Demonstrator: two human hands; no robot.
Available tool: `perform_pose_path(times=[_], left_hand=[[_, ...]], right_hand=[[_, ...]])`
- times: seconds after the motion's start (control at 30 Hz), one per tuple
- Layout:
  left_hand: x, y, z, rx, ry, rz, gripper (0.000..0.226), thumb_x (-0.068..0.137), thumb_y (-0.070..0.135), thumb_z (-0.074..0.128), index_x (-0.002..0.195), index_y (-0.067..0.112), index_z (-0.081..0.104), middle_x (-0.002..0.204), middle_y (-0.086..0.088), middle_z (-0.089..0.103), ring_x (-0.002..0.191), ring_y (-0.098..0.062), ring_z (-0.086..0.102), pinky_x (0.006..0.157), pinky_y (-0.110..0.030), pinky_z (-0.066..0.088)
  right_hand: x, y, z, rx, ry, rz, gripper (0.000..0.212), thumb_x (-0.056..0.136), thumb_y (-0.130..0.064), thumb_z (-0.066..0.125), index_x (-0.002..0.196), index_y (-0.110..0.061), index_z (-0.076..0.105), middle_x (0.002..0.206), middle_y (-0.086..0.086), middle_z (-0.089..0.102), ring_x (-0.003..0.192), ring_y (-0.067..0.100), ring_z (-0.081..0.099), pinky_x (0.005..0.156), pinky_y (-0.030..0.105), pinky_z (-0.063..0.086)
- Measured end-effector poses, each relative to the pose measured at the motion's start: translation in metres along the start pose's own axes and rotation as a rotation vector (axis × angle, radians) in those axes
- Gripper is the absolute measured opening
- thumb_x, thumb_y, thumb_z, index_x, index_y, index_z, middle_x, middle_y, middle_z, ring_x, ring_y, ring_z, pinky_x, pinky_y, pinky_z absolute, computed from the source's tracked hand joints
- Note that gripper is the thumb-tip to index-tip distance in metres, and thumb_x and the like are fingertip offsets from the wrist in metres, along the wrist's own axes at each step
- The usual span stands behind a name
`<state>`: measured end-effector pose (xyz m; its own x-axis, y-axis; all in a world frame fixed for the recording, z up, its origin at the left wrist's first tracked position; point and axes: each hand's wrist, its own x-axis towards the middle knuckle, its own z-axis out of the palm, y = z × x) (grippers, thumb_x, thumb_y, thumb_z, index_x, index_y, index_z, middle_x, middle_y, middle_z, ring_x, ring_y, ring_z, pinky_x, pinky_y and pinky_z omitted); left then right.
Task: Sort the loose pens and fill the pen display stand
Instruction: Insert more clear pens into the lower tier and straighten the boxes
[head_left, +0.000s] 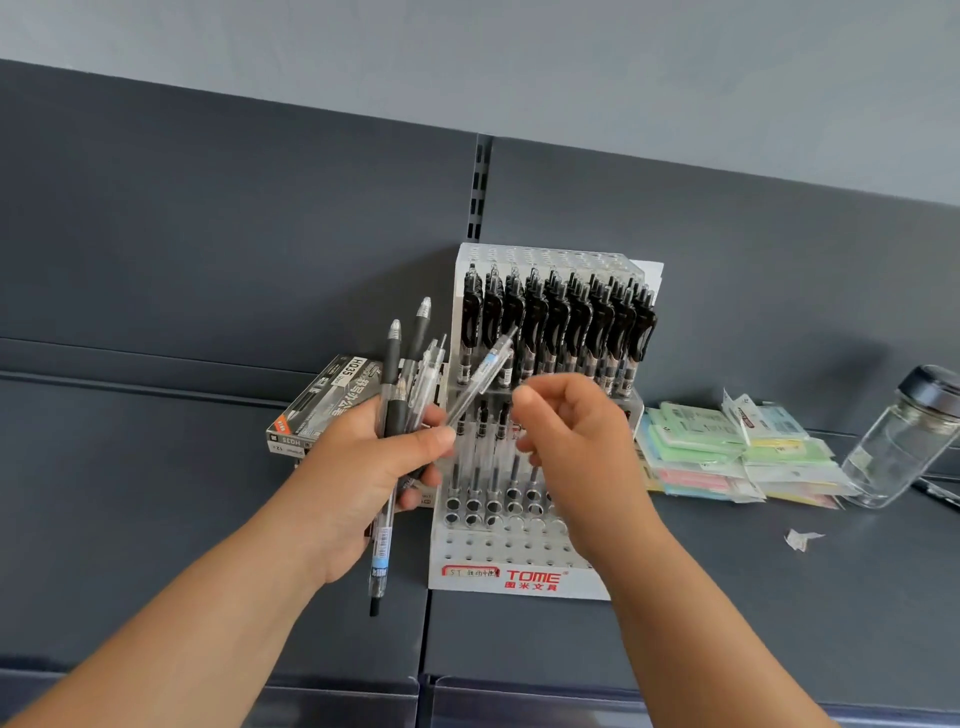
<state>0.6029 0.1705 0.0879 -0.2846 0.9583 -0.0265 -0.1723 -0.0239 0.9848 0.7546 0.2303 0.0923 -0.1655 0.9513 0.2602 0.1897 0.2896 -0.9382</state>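
A clear acrylic pen display stand (519, 577) marked TOME stands on the dark shelf against the back panel. Its upper rows are packed with black-clipped pens (556, 317); a few clear pens (480, 441) stand in the lower rows beside several bare holes. My left hand (363, 467) grips a bundle of loose pens (410, 374), some black-gripped, some clear, one hanging down below my palm. One clear pen with a blue label (491, 366) sticks out of the bundle toward the stand. My right hand (576, 441) hovers in front of the stand, index finger and thumb curled apart just right of that pen, with nothing visible between them.
A dark pen box (322, 405) lies left of the stand, behind my left hand. Pastel packets (727, 447) are stacked to the right, then a glass jar with a dark lid (904, 436). A paper scrap (802, 538) lies on the shelf.
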Motion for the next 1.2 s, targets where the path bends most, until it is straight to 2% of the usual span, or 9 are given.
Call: perform_pose_path(times=[0.1,0.3,0.43,0.53,0.7,0.8,0.9,1.03,1.2], left_hand=[[-0.002,0.001,0.004,0.032,-0.037,-0.005,0.012,0.082,0.001,0.065,0.088,0.011,0.062,0.069,-0.003,0.065,0.054,-0.010,0.055,0.044,-0.021,0.039],[-0.003,0.000,0.007,0.067,-0.083,-0.017,0.008,0.086,0.006,0.063,0.092,0.011,0.062,0.071,-0.001,0.069,0.060,-0.013,0.060,0.049,-0.024,0.040],[0.003,-0.004,0.002,0.071,-0.022,-0.017,0.004,0.089,0.012,0.061,0.093,0.013,0.062,0.072,-0.002,0.066,0.062,-0.014,0.061,0.055,-0.028,0.046],[0.006,-0.008,0.002,0.045,0.010,-0.029,0.006,0.090,0.016,0.061,0.096,0.016,0.063,0.062,0.001,0.060,0.056,-0.012,0.057,0.057,-0.030,0.052],[0.007,-0.010,0.005,0.110,0.007,-0.002,0.008,0.091,0.019,0.060,0.098,0.019,0.063,0.057,0.004,0.055,0.048,-0.009,0.045,0.047,-0.024,0.039],[0.005,-0.009,0.006,0.115,-0.003,0.007,0.005,0.093,0.015,0.057,0.097,0.012,0.057,0.065,-0.003,0.059,0.048,-0.010,0.043,0.044,-0.023,0.035],[0.003,-0.009,0.007,0.119,-0.004,0.023,0.006,0.093,0.012,0.054,0.099,0.009,0.055,0.071,-0.006,0.064,0.048,-0.012,0.046,0.043,-0.024,0.035],[0.002,-0.008,0.007,0.100,-0.010,0.019,0.004,0.092,0.009,0.055,0.096,0.008,0.057,0.075,-0.006,0.065,0.050,-0.011,0.051,0.047,-0.026,0.039],[-0.002,-0.005,0.007,0.090,-0.056,0.009,0.003,0.090,0.011,0.059,0.091,0.008,0.059,0.071,-0.005,0.064,0.056,-0.015,0.055,0.054,-0.030,0.045]], right_hand=[[0.002,-0.012,0.000,0.317,-0.095,0.103,0.009,0.093,-0.023,0.056,0.094,-0.019,0.064,0.081,-0.004,0.068,0.069,0.009,0.060,0.066,0.025,0.049],[0.006,-0.016,-0.011,0.427,-0.071,0.096,0.015,0.094,-0.011,0.054,0.081,-0.013,0.062,0.071,0.001,0.066,0.067,0.013,0.060,0.068,0.028,0.052],[0.012,-0.021,-0.032,0.173,0.081,-0.086,0.014,0.094,-0.010,0.054,0.082,-0.015,0.061,0.070,0.004,0.066,0.065,0.018,0.062,0.066,0.030,0.056],[0.010,-0.015,-0.033,-0.085,0.081,-0.194,0.014,0.092,-0.012,0.057,0.081,-0.020,0.060,0.071,0.005,0.066,0.070,0.025,0.062,0.068,0.040,0.057],[0.007,0.006,-0.021,-0.218,0.070,-0.166,0.013,0.092,-0.019,0.058,0.084,-0.029,0.057,0.073,0.000,0.065,0.073,0.026,0.062,0.067,0.040,0.054],[0.007,0.018,-0.016,-0.310,0.036,-0.136,0.010,0.093,-0.022,0.057,0.083,-0.026,0.057,0.072,0.003,0.065,0.061,0.019,0.057,0.058,0.035,0.050],[0.004,0.032,-0.011,-0.423,-0.033,-0.077,0.011,0.094,-0.025,0.056,0.083,-0.026,0.057,0.067,-0.001,0.062,0.052,0.011,0.049,0.051,0.033,0.047],[0.003,0.037,-0.008,-0.493,-0.044,-0.049,0.013,0.094,-0.030,0.054,0.082,-0.028,0.056,0.065,-0.006,0.059,0.057,0.013,0.055,0.055,0.037,0.052],[0.004,0.020,-0.013,-0.588,-0.034,-0.083,0.011,0.092,-0.032,0.058,0.083,-0.024,0.058,0.069,-0.009,0.059,0.059,0.010,0.056,0.057,0.029,0.048]])
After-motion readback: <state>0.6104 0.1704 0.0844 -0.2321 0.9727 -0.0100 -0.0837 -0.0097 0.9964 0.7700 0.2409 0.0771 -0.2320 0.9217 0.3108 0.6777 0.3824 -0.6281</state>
